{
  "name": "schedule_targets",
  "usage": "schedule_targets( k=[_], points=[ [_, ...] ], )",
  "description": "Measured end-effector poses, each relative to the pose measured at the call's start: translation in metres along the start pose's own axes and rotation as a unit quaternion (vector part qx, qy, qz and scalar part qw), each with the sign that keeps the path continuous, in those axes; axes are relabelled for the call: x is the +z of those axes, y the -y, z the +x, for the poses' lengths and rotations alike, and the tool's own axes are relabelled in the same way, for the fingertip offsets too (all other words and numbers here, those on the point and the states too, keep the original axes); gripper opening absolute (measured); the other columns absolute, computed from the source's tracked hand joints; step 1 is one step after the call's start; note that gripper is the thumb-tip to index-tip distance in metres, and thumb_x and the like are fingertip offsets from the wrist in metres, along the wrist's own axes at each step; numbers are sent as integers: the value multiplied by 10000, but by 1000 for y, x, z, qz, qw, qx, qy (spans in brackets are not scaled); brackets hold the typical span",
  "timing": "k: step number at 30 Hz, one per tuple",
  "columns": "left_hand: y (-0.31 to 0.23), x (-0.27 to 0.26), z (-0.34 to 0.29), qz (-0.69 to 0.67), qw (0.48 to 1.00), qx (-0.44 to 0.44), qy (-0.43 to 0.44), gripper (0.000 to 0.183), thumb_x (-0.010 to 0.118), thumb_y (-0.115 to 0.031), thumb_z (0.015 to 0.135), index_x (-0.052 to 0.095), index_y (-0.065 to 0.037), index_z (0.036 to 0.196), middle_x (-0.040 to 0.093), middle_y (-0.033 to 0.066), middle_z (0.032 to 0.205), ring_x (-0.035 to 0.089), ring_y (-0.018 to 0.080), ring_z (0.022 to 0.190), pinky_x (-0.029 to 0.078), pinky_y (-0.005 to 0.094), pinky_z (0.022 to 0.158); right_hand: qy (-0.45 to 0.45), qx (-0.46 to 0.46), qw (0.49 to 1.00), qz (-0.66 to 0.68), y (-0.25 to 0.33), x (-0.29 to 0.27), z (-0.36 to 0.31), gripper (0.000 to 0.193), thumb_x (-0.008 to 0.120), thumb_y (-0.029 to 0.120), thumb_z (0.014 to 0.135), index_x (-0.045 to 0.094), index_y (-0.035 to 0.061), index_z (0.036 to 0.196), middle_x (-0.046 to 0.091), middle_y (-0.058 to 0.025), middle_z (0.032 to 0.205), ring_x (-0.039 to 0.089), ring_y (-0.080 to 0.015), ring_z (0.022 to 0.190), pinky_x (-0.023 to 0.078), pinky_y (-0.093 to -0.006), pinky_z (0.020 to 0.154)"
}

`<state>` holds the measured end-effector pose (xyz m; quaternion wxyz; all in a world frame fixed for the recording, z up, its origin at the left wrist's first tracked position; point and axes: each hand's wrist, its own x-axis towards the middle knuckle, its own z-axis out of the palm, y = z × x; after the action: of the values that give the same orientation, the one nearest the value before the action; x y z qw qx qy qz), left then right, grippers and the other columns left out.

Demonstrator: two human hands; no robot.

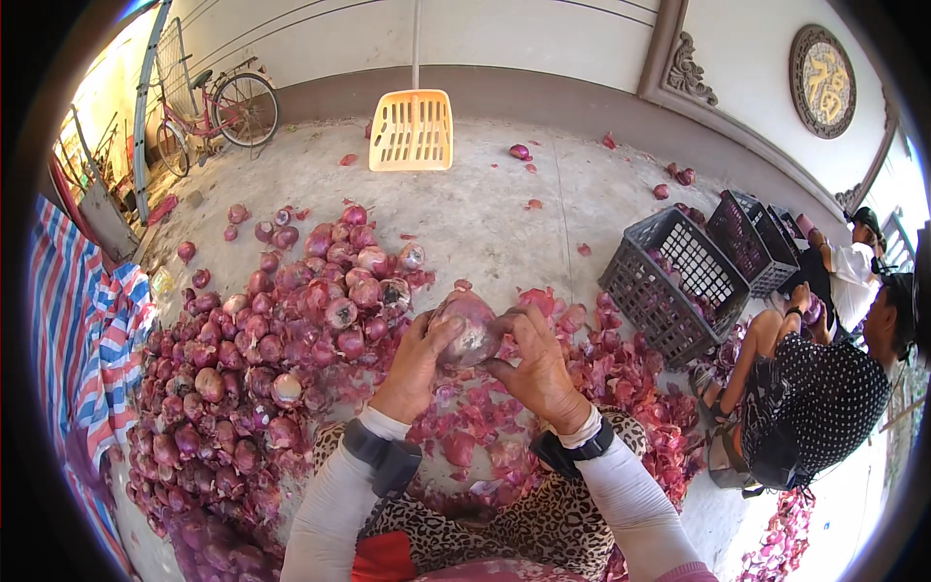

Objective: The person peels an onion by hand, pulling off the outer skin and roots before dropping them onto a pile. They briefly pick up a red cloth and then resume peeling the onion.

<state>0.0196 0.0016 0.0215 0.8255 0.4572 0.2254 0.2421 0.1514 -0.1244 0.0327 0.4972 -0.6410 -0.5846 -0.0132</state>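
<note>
Closest to the cam is a pinkish patterned top [504,571] right at the bottom edge, with leopard-print pants [436,536] just past it. White sleeves [330,514] come up on either side, angled inward, with a chunky black wrist device [383,454] on each arm. The left hand [411,367] cups the left side of 1 big red onion [465,322], thumb laid over the front, while the right hand [543,376] bends in from the other side, thumb and fingers curled in a pinch at its right edge. So yeah, 2 hands gripping 1 onion, held up over loose skins [475,427]. Big onion pile [213,388] to the left, black crate [648,291] off to the right.
</note>
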Motion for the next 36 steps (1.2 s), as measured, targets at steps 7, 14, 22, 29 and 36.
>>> schedule_targets(
  k=[7, 14, 22, 29, 36],
  points=[
    [1, -4, 3, -7, 1000, -17, -21, 536, 669, -370, 865, 450, -77, 1256, 559, 67, 1134, 612, 198, 951, 561, 403, 665, 4, -18, 1000, -9, -5, 10, -1, 315, 726, -103, 626, 573, 33, 866, 549, -115, 926, 593, -283, 846, 491, -350, 727],
    [-14, 2, -1, -141, 989, -33, 37, 537, 623, -406, 897, 490, -92, 1311, 598, 71, 1207, 593, 205, 1075, 512, 367, 863, 24, -49, 998, 40, -3, 12, 5, 249, 718, -83, 670, 582, 29, 846, 579, -90, 789, 606, -278, 804, 492, -353, 706],
    [-18, -14, 5, -185, 983, -2, -9, 609, 674, -471, 840, 492, -119, 1302, 589, 82, 1234, 594, 259, 1087, 508, 431, 860, 135, -26, 990, -41, -7, 7, 0, 319, 749, 3, 683, 604, 33, 967, 579, -118, 925, 595, -312, 884, 491, -354, 769],
    [-14, -17, 5, -105, 994, -8, 22, 533, 672, -401, 860, 489, -107, 1264, 564, 70, 1190, 596, 252, 1070, 565, 519, 789, -25, 24, 999, 38, 13, -8, 11, 577, 783, 15, 662, 553, 51, 1190, 553, -133, 1159, 552, -290, 1106, 463, -374, 911],
    [-13, -12, 2, -37, 998, 10, 53, 497, 668, -336, 875, 466, -99, 1263, 523, 40, 1170, 594, 237, 1070, 597, 493, 731, 3, 11, 998, 64, 10, -3, 7, 512, 758, 12, 685, 571, 56, 1160, 539, -142, 1165, 551, -314, 1100, 468, -364, 922]
  ],
)
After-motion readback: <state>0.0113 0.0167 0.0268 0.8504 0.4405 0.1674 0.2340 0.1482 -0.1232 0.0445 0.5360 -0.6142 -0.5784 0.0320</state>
